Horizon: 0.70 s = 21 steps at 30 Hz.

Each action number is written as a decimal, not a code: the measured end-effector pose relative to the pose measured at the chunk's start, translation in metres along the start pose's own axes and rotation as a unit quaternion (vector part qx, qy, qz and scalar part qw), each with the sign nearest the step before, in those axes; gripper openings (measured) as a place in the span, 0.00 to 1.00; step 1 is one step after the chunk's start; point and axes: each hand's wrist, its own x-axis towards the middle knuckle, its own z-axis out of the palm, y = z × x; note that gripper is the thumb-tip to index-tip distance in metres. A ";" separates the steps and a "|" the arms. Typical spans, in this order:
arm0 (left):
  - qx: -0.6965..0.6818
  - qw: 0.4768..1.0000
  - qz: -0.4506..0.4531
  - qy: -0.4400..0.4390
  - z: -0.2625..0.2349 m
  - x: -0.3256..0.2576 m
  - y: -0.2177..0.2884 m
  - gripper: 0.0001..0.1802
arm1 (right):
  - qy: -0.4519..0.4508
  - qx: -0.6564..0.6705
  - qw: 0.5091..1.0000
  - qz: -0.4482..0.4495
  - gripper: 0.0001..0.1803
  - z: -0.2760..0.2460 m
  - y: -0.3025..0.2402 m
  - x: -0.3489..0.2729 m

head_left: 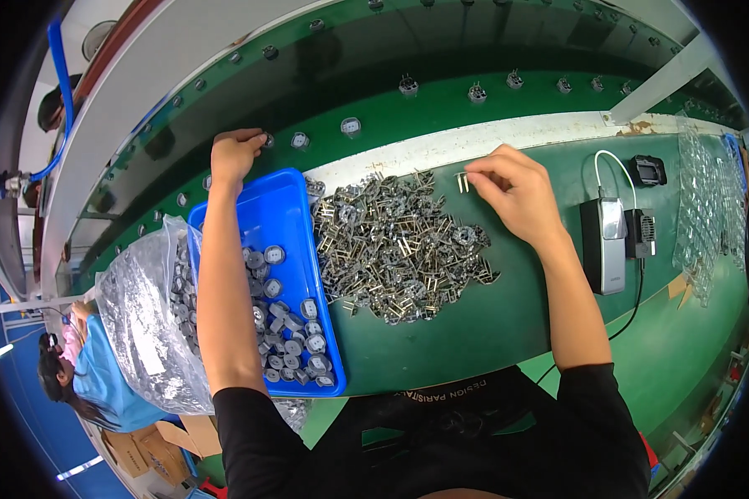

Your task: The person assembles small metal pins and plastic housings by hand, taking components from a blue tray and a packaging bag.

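Two hands busy: right hand [516,191] pinches metal clip [462,181]; left hand [235,154] grips round part [267,140].

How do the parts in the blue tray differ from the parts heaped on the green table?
The tray parts are round grey discs with pale faces; the heaped parts are spiky metal pieces with prongs. The discs lie inside the blue tray; the pronged pieces sit loose on the green table. Both are small, grey and many.

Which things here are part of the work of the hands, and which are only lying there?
In use:
- left hand at a round part on the green belt
- right hand pinching a metal clip
- clip pile
- blue tray

Lying about:
- grey power bank
- clear plastic trays
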 end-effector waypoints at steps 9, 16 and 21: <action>0.271 0.907 0.315 -0.071 0.054 -0.043 0.082 0.22 | 0.057 0.248 0.964 0.080 0.15 0.005 0.007 0.001; 0.271 0.908 0.271 -0.167 0.087 -0.037 0.092 0.20 | 0.022 0.265 0.962 0.061 0.12 0.006 0.006 -0.002; 0.226 0.925 0.258 -0.164 0.099 -0.047 0.096 0.19 | 0.030 0.126 0.992 0.007 0.11 0.008 0.008 -0.003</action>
